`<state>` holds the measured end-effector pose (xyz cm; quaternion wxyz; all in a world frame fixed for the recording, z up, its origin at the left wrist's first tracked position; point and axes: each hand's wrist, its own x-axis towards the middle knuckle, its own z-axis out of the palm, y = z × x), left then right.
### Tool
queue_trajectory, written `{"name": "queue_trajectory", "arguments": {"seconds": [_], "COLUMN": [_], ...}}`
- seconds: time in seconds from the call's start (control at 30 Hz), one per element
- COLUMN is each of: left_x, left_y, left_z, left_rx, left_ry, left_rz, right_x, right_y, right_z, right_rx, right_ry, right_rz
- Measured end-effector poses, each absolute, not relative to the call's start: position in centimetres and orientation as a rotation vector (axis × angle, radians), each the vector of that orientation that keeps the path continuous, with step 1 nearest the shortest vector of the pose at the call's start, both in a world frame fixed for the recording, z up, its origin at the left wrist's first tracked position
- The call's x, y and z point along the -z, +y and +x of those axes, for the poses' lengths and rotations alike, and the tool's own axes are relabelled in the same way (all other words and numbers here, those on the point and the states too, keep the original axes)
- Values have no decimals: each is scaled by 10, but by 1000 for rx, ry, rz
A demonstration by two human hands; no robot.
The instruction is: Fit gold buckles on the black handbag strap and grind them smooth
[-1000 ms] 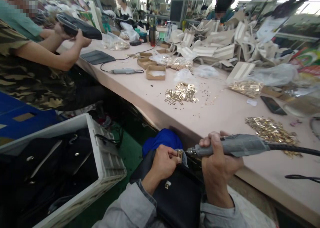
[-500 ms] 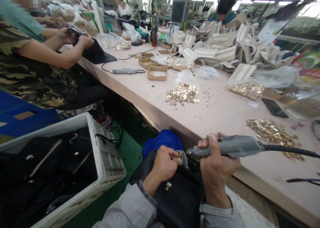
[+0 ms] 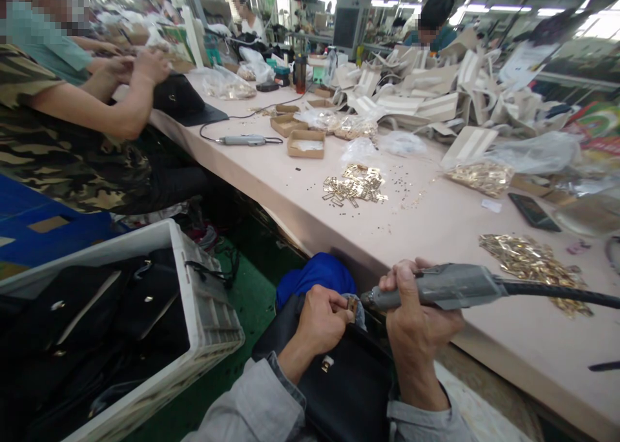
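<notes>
A black bag [image 3: 346, 384] with a gold clasp [image 3: 327, 364] lies on my lap. At its upper edge, my left hand [image 3: 322, 326] is closed, pinching a small gold metal plate [image 3: 352, 306] between thumb and fingers. My right hand [image 3: 420, 326] is wrapped around a grey electric screwdriver [image 3: 448, 285], which points left. Its tip stands close to the plate; whether they touch, I cannot tell. A black cable [image 3: 557, 291] runs from the tool's back end to the right.
Gold metal pieces lie in piles [image 3: 356, 185] on the pink table [image 3: 271, 177], near cardboard trays [image 3: 306, 143] and a phone [image 3: 533, 211]. A grey crate [image 3: 213, 306] of black bags stands at left. A co-worker in a camouflage shirt [image 3: 58, 151] handles another black bag [image 3: 181, 103].
My hands, the screwdriver and the plate have barely moved. The co-worker's hands at the left have lifted and come away from the black bag.
</notes>
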<state>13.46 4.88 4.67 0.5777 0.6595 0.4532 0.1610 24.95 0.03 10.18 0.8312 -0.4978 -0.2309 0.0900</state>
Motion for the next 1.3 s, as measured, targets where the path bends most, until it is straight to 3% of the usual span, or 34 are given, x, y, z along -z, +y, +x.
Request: {"name": "queue_trajectory", "arguments": {"seconds": [0.57,1.3], "left_x": [-39,-30], "left_y": [45,44], "left_z": [138,131], "left_rx": [-435,-443], "left_ry": [1032,941], "left_rz": [1529,1563], "right_x": [-97,-95], "right_y": [-1,8], "right_z": [243,253], "right_rx": [-215,-595], "right_ry": [-784,-1077], "right_rz": [-1247,-1244]}}
